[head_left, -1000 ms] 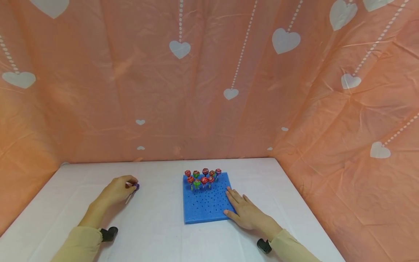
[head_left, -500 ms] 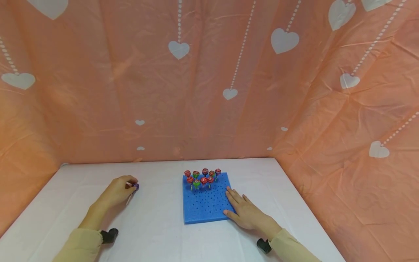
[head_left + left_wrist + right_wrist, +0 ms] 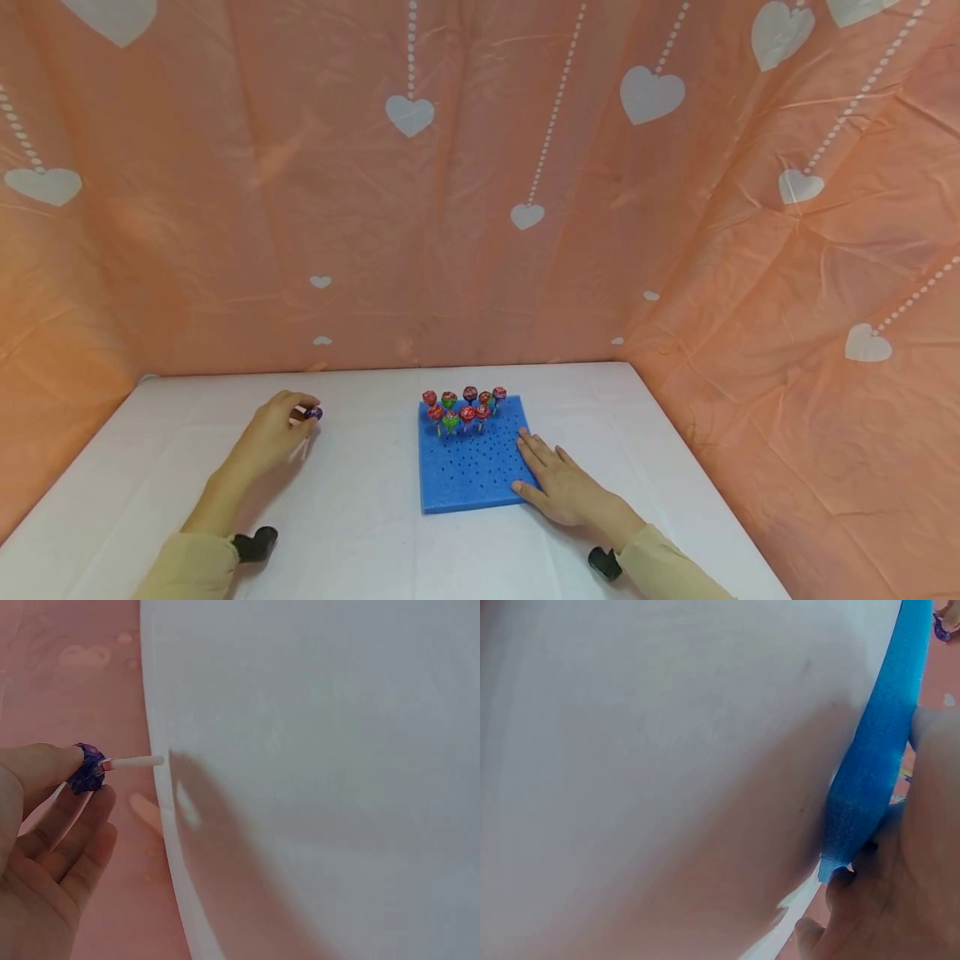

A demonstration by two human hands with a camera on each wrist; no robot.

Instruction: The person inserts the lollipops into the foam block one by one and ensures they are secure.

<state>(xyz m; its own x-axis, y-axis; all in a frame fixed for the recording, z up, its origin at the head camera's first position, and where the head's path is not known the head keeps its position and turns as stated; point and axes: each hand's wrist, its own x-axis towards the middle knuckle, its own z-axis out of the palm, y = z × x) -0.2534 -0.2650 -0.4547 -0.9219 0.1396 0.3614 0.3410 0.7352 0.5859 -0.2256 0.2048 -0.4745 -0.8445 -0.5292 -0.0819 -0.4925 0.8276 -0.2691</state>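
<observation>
Left hand (image 3: 273,433) pinches a purple-wrapped lollipop (image 3: 313,412) between thumb and fingertips, raised just above the white desk (image 3: 360,533), well left of the foam board; its short white stick (image 3: 135,760) juts out sideways from the crinkled wrapper in the left wrist view; no writing on the wrapper can be read. Right hand (image 3: 564,487) lies flat with relaxed fingers on the near right corner of the blue foam board (image 3: 465,475), thumb against its near edge; the board is dotted with small holes; a cluster of red and green lollipops (image 3: 463,408) stands upright along its far edge; their wrappers are too small to read.
</observation>
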